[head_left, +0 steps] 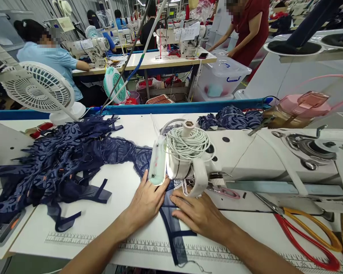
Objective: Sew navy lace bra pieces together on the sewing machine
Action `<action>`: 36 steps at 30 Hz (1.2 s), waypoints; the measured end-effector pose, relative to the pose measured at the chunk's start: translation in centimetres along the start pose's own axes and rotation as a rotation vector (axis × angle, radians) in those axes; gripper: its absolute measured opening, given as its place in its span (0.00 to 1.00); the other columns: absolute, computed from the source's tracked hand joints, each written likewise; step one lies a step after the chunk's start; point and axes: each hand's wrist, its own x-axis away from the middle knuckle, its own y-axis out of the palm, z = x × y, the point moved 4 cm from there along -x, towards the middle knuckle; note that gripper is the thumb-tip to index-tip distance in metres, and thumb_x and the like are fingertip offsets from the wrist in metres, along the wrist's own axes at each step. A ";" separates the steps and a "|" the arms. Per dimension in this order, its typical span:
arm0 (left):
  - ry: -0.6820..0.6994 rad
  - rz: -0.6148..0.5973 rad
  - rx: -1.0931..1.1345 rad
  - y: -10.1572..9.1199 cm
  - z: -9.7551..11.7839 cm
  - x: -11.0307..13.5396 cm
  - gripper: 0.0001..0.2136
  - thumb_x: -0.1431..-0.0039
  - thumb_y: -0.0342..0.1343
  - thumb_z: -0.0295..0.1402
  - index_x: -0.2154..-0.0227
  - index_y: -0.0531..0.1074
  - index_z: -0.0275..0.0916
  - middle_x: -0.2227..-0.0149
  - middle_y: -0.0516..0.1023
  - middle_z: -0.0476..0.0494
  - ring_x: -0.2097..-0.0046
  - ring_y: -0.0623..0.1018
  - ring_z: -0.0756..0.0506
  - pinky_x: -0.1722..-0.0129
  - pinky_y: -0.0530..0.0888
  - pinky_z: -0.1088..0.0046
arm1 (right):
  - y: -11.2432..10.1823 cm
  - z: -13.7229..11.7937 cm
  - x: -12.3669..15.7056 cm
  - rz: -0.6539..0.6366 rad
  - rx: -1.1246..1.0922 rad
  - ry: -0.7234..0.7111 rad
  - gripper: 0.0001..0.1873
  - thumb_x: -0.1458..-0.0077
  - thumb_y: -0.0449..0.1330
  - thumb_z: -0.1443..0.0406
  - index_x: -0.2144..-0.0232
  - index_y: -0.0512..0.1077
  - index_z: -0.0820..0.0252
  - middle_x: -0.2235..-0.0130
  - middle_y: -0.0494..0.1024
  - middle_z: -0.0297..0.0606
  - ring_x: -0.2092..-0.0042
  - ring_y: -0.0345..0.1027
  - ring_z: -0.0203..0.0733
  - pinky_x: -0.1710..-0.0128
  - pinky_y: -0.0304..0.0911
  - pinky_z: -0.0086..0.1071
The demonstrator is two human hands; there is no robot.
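Observation:
My left hand (146,201) lies flat, fingers stretched, on a navy lace garment piece (171,219) at the foot of the white sewing machine (246,160). My right hand (200,214) rests flat beside it, fingers spread, pressing the same navy fabric and its strap against the white table (103,228). Both sets of fingertips point toward the needle area, which the machine head hides. A heap of navy lace pieces (54,163) lies to the left, joined to the piece under my hands.
Red-and-orange-handled scissors (305,232) lie at the right of the table. A white desk fan (37,89) stands at the back left. Coiled white cord (188,142) sits on the machine. More navy lace (231,117) lies behind. Other workers sit at benches beyond.

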 end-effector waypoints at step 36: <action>-1.019 0.417 0.137 -4.7 -5.9 3.5 0.10 0.50 0.61 0.36 0.77 0.67 0.38 0.67 0.74 0.38 0.58 0.76 0.37 0.55 0.71 0.57 | -0.5 -3.9 -1.3 0.019 -0.161 -0.264 0.09 0.41 0.56 0.71 0.59 0.71 0.58 0.64 0.75 0.39 0.63 0.69 0.41 0.56 0.63 0.43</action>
